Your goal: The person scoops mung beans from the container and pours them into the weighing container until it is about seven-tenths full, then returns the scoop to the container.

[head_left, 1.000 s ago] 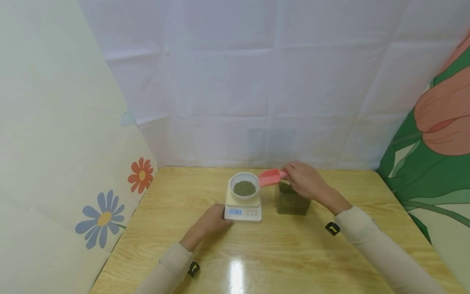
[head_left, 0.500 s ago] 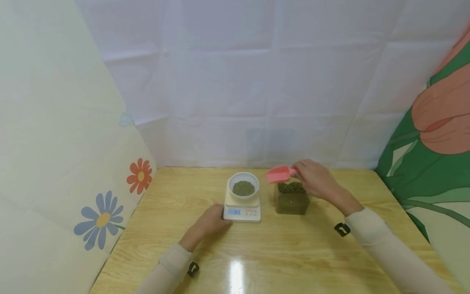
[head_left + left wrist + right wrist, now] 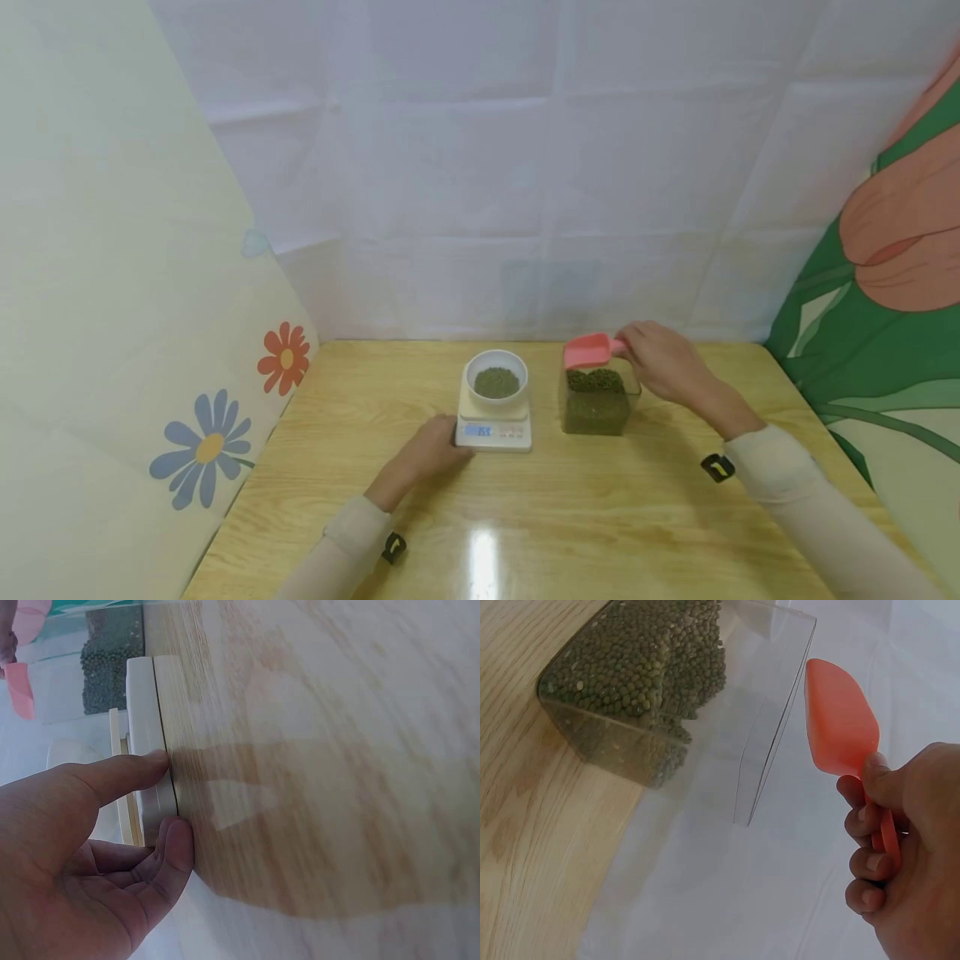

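My left hand (image 3: 431, 450) holds the front left corner of a white digital kitchen scale (image 3: 492, 414). In the left wrist view, its thumb and fingers (image 3: 178, 844) pinch the scale's edge. On the scale stands a white bowl (image 3: 497, 356) with green mung beans (image 3: 497, 383) in it; the display is lit. My right hand (image 3: 662, 360) grips the handle of a pink scoop (image 3: 587, 351), over the rear of a clear square container (image 3: 633, 377). Mung beans (image 3: 637, 667) fill the container's lower part. No beans show in the scoop.
The wooden table (image 3: 585, 517) carries the scale and the container side by side, with a small gap between. A white cloth backdrop (image 3: 450, 208) rises behind the table. Flower-patterned sheets (image 3: 210, 333) border the left and right sides.
My right hand has moved right with the scoop, from beside the bowl's rim to over the container. My left hand stays at the scale's corner.
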A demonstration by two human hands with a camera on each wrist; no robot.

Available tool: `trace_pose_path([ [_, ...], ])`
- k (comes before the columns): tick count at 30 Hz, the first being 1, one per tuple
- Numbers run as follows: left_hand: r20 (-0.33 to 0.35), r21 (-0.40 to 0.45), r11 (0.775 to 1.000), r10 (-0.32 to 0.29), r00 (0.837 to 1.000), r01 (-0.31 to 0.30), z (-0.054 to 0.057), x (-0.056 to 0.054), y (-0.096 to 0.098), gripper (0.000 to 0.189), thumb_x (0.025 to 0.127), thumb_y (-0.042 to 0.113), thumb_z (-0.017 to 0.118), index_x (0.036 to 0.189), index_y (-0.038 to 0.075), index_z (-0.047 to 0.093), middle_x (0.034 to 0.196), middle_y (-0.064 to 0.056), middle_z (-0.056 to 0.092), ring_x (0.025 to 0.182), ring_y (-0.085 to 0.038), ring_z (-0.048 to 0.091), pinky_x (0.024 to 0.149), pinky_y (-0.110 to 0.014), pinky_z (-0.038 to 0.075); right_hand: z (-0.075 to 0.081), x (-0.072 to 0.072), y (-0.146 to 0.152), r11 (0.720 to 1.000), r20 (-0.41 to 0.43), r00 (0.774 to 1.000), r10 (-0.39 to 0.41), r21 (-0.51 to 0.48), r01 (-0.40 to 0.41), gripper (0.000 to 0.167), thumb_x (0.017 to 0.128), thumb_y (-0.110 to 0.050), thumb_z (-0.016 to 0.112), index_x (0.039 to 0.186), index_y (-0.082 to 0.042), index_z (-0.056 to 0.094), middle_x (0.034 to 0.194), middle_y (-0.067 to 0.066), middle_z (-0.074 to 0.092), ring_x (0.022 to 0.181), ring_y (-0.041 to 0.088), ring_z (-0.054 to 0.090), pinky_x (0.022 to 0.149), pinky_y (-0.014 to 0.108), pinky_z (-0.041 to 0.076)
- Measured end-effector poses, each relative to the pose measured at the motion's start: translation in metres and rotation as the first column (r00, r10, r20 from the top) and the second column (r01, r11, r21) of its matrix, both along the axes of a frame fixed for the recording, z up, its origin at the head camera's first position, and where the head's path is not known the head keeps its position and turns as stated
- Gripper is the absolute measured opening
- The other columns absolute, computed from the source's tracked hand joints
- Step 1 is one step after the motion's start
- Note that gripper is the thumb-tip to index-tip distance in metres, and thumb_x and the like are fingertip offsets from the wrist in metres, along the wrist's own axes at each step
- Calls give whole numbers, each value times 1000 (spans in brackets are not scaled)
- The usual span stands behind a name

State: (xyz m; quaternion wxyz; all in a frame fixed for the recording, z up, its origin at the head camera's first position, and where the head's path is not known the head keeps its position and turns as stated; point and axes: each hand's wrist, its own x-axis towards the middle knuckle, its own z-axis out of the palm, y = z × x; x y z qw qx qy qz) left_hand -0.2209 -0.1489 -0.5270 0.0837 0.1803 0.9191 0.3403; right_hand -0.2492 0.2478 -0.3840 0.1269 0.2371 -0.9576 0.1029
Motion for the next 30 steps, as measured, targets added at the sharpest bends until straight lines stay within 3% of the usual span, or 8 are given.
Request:
trace_pose_path([
  [7, 5, 3, 1000, 1, 1000, -1, 1, 1, 0, 37, 90, 15, 81, 122, 2, 69, 103, -9, 74, 86, -16, 66, 84, -41, 62, 0, 1, 9, 1000, -8, 1000, -6, 23, 6, 29, 109, -22, 59, 119, 3, 70, 115, 22, 73, 107, 42, 68, 96, 60, 56],
  [17, 5, -8, 1000, 6, 1000, -6, 2, 2, 1, 40, 91, 16, 81, 125, 1, 68, 104, -10, 74, 87, -17, 66, 85, -42, 62, -1, 1, 17, 995, -34, 999, -5, 99, 8, 22, 104, -18, 66, 116, 0, 71, 102, 16, 72, 93, 34, 66, 83, 52, 59],
  [30, 9, 9, 1000, -4, 1000, 4, 2, 1, 0, 37, 91, 15, 81, 123, 1, 69, 105, -10, 74, 88, -17, 67, 85, -41, 62, -5, 2, 17, 988, -80, 997, 12, 156, 1, 18, 100, -14, 72, 111, 0, 73, 92, 10, 70, 83, 27, 63, 75, 46, 57],
])
